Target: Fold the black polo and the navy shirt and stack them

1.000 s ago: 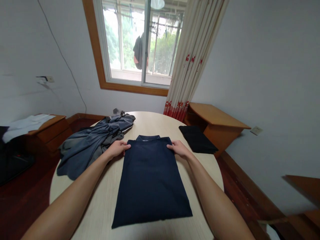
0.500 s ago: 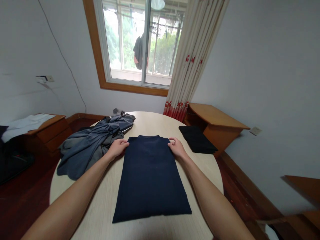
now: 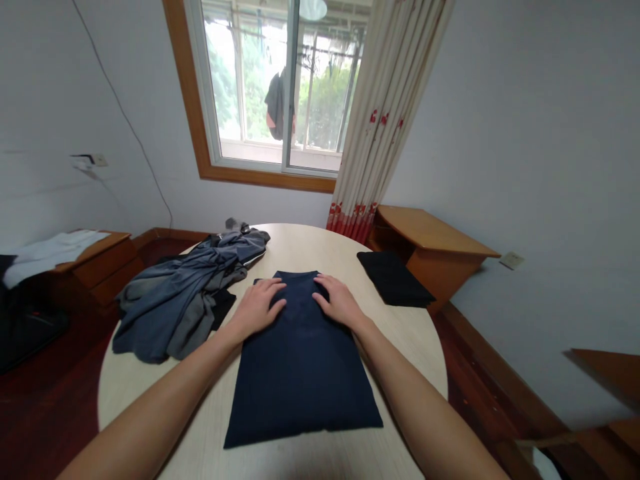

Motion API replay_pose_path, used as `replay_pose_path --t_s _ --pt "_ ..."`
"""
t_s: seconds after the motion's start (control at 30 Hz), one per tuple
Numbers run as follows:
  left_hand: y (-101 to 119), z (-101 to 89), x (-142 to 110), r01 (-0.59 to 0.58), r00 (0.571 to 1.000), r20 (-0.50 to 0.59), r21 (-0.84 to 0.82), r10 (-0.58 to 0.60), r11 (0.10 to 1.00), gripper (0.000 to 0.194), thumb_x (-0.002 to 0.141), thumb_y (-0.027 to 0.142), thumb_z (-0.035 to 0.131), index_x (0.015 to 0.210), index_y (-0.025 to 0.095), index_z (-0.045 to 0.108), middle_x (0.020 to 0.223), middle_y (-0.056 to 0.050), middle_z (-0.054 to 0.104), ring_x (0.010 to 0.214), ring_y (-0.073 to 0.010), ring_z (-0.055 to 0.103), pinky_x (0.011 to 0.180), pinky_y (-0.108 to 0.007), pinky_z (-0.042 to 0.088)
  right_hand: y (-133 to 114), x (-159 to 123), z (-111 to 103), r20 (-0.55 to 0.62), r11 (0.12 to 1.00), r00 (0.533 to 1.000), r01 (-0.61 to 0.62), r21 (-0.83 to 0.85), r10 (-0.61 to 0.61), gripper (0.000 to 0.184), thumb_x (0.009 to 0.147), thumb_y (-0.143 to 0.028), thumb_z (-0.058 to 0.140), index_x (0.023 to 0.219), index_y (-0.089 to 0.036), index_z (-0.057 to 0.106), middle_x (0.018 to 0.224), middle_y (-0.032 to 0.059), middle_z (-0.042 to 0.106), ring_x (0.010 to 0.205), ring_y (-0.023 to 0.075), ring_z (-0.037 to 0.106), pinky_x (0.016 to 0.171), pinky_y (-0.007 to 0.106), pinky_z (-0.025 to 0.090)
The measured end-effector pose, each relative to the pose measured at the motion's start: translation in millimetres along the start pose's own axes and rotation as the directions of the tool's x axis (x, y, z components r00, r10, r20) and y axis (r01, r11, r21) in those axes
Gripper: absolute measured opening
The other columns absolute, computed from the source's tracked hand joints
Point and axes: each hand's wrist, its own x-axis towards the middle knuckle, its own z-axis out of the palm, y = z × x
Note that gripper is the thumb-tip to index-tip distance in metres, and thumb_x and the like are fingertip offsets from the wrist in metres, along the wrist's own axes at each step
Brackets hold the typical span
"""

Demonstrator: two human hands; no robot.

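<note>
A folded dark navy shirt (image 3: 300,373) lies flat in the middle of a round light wooden table (image 3: 425,347). My left hand (image 3: 260,308) rests palm down on the shirt's far left part, fingers stretched flat. My right hand (image 3: 337,301) lies the same way on the far right part, fingers apart. Both hands press on the cloth near its collar end and hold nothing.
A heap of grey and blue clothes (image 3: 185,287) covers the table's left side. A folded black garment (image 3: 395,277) lies at the far right edge. A wooden desk (image 3: 430,237) stands by the curtain (image 3: 380,120), a low cabinet (image 3: 95,260) with white cloth to the left.
Both hands left the shirt's side edges near the collar and moved inward onto its top surface, now lying flat. The shirt looks slightly shorter at the far end.
</note>
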Motion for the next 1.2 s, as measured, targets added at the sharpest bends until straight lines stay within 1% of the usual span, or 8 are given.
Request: replay_pose_path --t_s 0.23,0.4,0.5,0.7,0.8,1.0,1.1,1.2 --pt "19.7 25.0 -2.7 -0.095 0.947 0.311 0.036 0.079 0.995 0.057 0.100 0.051 0.041 0.151 0.026 0.043 0.164 -0.006 0.030 0.151 -0.0291 0.025 0.121 -0.059 0.018 -12.8 -2.0 15.3 0.289 0.996 0.954 -0.054 -0.076 0.074 0.063 0.099 -0.043 0.047 0.156 -0.018 0.035 0.164 0.0134 0.028 0.153 0.0276 0.021 0.122 0.054 0.017" --pt "-2.8 19.9 5.7 0.130 0.982 0.107 0.194 -0.152 0.972 0.056 0.100 0.047 0.042 0.149 0.019 0.047 0.162 -0.013 0.034 0.149 -0.0317 0.029 0.120 -0.058 0.018 5.8 0.3 9.7 0.123 0.945 0.944 -0.285 -0.158 0.305 0.082 0.094 -0.058 0.053 0.156 -0.010 0.031 0.160 0.0203 0.033 0.149 0.0336 0.028 0.120 0.054 0.020" --pt "-23.6 11.3 10.0 0.334 0.939 0.003 0.228 -0.344 0.915 0.059 0.099 0.046 0.044 0.145 0.009 0.048 0.153 -0.021 0.045 0.142 -0.0342 0.040 0.114 -0.053 0.032 19.4 2.2 4.8 0.000 0.903 0.914 -0.401 -0.153 0.405 0.075 0.092 -0.054 0.057 0.149 -0.007 0.042 0.148 0.0232 0.048 0.138 0.0356 0.044 0.114 0.050 0.032" --pt "-47.6 3.1 12.5 0.430 0.900 0.020 0.125 -0.435 0.894 0.041 0.091 0.045 0.056 0.114 0.015 0.069 0.123 -0.016 0.064 0.117 -0.0347 0.057 0.097 -0.046 0.046 39.4 10.0 11.7 -0.066 0.888 0.894 -0.429 0.164 0.444 0.061 0.079 -0.030 0.070 0.136 -0.011 0.056 0.099 0.0094 0.070 0.097 0.0255 0.065 0.095 0.041 0.048" --pt "-49.8 -2.3 12.9 0.412 0.911 0.004 -0.078 -0.413 0.908 0.025 0.087 0.038 0.059 0.093 0.016 0.069 0.107 -0.013 0.069 0.105 -0.0312 0.062 0.091 -0.043 0.048 43.3 11.5 8.6 -0.036 0.755 0.879 -0.386 0.530 0.475 0.056 0.072 -0.028 0.075 0.125 -0.014 0.063 0.089 0.0050 0.070 0.082 0.0212 0.065 0.087 0.039 0.051" --pt "-53.4 -41.2 -2.4 0.216 0.976 0.180 -0.772 -0.121 0.598 0.026 0.074 0.034 0.077 0.087 0.018 0.061 0.092 -0.007 0.073 0.088 -0.0222 0.069 0.081 -0.034 0.053 34.9 -4.3 -34.1 0.282 0.259 0.959 -0.268 0.928 -0.019 0.057 0.061 -0.030 0.090 0.113 -0.022 0.066 0.100 0.0029 0.072 0.088 0.0165 0.068 0.086 0.031 0.052" --pt "-53.7 -57.3 -11.4 0.315 0.911 0.396 -0.845 0.111 0.432 0.030 0.072 0.029 0.082 0.090 0.017 0.062 0.095 -0.011 0.076 0.095 -0.0241 0.072 0.087 -0.037 0.053 32.1 -10.4 -45.7 0.434 0.298 0.874 -0.364 0.882 -0.219 0.062 0.061 -0.026 0.091 0.117 -0.020 0.066 0.099 0.0031 0.071 0.092 0.0161 0.069 0.085 0.028 0.052" --pt "-52.9 -60.4 -14.0 0.380 0.815 0.512 -0.825 0.270 0.420 0.030 0.073 0.027 0.083 0.094 0.016 0.065 0.093 -0.013 0.077 0.098 -0.0248 0.072 0.088 -0.037 0.054 35.4 -10.5 -45.3 0.560 0.431 0.781 -0.421 0.798 -0.276 0.044 0.062 -0.027 0.090 0.101 -0.016 0.071 0.093 0.0035 0.071 0.089 0.0161 0.069 0.081 0.026 0.052"
